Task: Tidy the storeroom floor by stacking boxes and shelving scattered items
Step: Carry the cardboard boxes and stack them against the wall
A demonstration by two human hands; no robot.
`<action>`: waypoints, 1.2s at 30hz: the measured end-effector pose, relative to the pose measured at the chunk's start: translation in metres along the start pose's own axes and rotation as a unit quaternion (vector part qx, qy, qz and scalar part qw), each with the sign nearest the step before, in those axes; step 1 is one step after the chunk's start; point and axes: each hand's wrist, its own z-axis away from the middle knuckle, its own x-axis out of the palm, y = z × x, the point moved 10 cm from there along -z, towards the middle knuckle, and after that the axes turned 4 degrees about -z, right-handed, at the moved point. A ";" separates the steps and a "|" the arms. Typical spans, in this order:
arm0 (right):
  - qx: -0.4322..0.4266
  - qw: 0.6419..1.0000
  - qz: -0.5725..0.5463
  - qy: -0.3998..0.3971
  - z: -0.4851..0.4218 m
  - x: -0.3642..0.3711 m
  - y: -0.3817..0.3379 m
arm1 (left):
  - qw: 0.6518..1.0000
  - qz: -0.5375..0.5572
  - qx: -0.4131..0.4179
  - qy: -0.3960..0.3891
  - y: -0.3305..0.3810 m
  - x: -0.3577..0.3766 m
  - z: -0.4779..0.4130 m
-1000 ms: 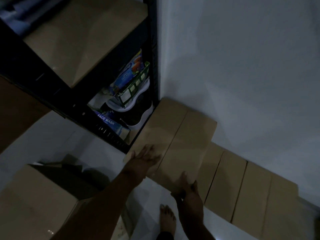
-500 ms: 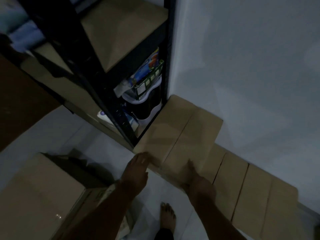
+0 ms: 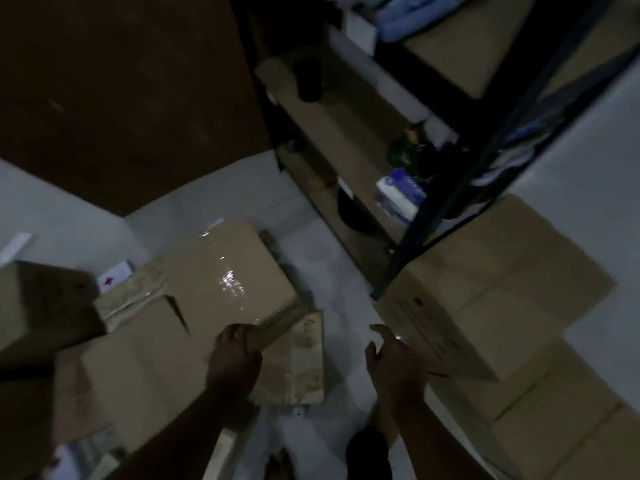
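Pointing away lengthwise, taped box [image 3: 225,278] sits clamped in left grip [image 3: 235,355]; right grip [image 3: 394,365] apart.

Little could be read in the dim, blurred view. The clearest sign was a small reddish-pink cross [image 3: 109,280] printed on the face of a white box [image 3: 117,271] at about nine o'clock, wedged among cartons on the floor. At about two o'clock, on a lower board of the black shelf rack [image 3: 431,218], a blue-and-white packet [image 3: 400,194] carried pale lettering across its blue panel, too smeared to make out. At about four o'clock, the near side of the upper stacked cardboard carton [image 3: 485,306] bore a small dark round mark [image 3: 418,301] and faint lines of print running down it, all illegible.
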 end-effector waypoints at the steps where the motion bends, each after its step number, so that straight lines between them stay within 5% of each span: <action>1: -0.021 1.000 -0.005 -0.005 -0.004 0.012 -0.021 | 0.999 0.013 -0.029 0.012 -0.023 -0.010 0.000; 8: -0.098 0.990 -0.036 -0.098 -0.053 0.117 -0.141 | 0.962 0.143 -0.233 0.024 -0.158 -0.012 -0.022; 15: -0.076 0.983 -0.045 -0.161 -0.136 0.227 -0.175 | 0.866 0.370 -0.337 0.018 -0.222 0.046 -0.074; 20: 0.013 0.961 -0.156 -0.229 -0.165 0.284 -0.149 | 0.827 0.479 -0.291 -0.029 -0.218 0.089 -0.102; 26: -0.018 0.957 -0.192 -0.215 -0.158 0.278 -0.140 | 0.808 0.521 -0.275 -0.004 -0.218 0.107 -0.099; 36: 0.013 0.950 -0.273 -0.150 -0.071 0.175 -0.134 | 0.851 0.475 -0.221 0.028 -0.170 0.017 -0.035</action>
